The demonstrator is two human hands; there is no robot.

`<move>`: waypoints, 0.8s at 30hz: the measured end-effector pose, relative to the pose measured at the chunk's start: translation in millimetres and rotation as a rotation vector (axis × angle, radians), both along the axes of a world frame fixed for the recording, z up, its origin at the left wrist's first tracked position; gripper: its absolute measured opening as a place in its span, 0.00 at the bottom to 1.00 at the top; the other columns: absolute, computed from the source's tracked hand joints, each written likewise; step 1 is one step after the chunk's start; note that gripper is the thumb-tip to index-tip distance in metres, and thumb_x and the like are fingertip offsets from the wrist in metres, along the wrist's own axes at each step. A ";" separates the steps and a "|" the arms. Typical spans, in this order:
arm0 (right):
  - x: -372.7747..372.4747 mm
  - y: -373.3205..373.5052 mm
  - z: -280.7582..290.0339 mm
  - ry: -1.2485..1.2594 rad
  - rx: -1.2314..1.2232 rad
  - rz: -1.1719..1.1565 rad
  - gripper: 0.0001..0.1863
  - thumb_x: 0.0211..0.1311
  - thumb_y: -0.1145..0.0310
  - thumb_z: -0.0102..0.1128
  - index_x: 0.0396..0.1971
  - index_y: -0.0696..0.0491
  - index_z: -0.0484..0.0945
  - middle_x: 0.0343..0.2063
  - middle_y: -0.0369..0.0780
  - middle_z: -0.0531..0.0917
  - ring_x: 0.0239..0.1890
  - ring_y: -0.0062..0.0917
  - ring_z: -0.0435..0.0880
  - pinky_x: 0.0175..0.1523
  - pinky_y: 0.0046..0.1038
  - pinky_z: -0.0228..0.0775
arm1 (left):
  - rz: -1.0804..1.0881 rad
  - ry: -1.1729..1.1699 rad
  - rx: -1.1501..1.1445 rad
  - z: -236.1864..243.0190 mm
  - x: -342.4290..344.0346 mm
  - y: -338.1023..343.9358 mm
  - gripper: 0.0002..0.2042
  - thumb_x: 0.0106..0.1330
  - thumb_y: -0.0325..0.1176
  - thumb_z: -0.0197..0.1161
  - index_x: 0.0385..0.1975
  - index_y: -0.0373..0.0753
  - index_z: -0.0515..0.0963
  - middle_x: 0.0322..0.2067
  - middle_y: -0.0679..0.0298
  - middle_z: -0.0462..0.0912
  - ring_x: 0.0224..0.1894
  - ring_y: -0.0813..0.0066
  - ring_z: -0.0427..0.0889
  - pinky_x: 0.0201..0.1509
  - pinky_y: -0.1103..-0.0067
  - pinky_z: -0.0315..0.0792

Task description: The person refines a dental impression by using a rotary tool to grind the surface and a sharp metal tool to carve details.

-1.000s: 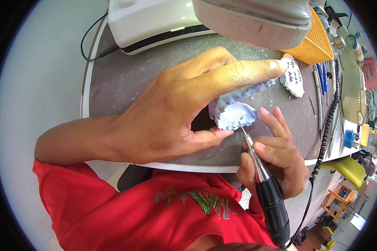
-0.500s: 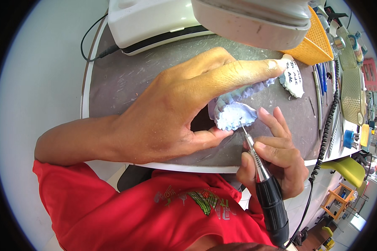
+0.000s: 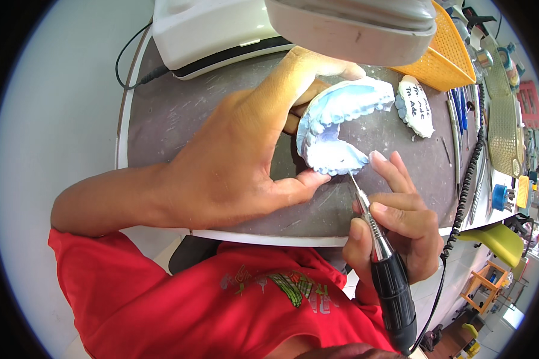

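My left hand [image 3: 239, 143] grips a pale blue plaster dental model [image 3: 314, 128] by its outer side, thumb below and fingers above and behind. The model is horseshoe-shaped, its opening facing right, with tooth shapes along the arch. In my right hand [image 3: 401, 224] is a rotary handpiece [image 3: 392, 287], black at the body and silver towards the front, held like a pen. Its thin bur [image 3: 353, 179] points up at the model's lower right end and appears to touch or nearly touch the edge there.
Another plaster model [image 3: 415, 107], white with handwriting, lies right of my hands. A yellow basket [image 3: 446, 57] stands beyond it. Overhead hangs a pale lamp head [image 3: 353, 27], and a white machine [image 3: 215, 36] sits at the back left. Slim hand tools [image 3: 455, 131] and a coiled cord [image 3: 470, 179] run along the right.
My left hand has turned the model so more of its arch faces up, and its index finger has pulled back left. The handpiece has shifted slightly right.
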State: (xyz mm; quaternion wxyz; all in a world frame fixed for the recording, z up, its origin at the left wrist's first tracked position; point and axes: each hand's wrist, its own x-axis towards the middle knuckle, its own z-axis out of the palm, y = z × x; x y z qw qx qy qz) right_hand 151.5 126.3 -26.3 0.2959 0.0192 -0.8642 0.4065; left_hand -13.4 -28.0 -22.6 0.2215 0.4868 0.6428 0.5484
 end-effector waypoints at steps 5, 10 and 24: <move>0.2 1.1 2.1 -0.025 -0.010 0.017 0.14 0.58 0.74 0.68 0.39 0.56 0.71 0.29 0.47 0.84 0.51 0.50 0.84 0.64 0.58 0.66 | -0.091 -0.060 -0.014 0.2 -5.8 4.3 0.39 0.56 0.15 0.65 0.71 0.31 0.57 0.70 0.53 0.62 0.64 0.67 0.73 0.67 0.72 0.70; -0.9 0.7 0.8 0.000 -0.035 0.028 0.14 0.57 0.74 0.68 0.38 0.57 0.73 0.28 0.47 0.84 0.49 0.49 0.85 0.62 0.56 0.70 | -0.105 0.010 -0.049 6.7 -6.1 4.7 0.40 0.56 0.14 0.65 0.71 0.30 0.58 0.70 0.51 0.62 0.69 0.65 0.67 0.70 0.71 0.67; -3.3 0.6 -1.0 0.020 0.046 -0.010 0.13 0.56 0.72 0.70 0.37 0.58 0.74 0.27 0.47 0.85 0.48 0.49 0.86 0.61 0.56 0.72 | -0.149 -0.026 -0.004 1.3 -6.7 5.8 0.39 0.58 0.17 0.66 0.71 0.29 0.57 0.71 0.49 0.60 0.72 0.61 0.63 0.73 0.68 0.62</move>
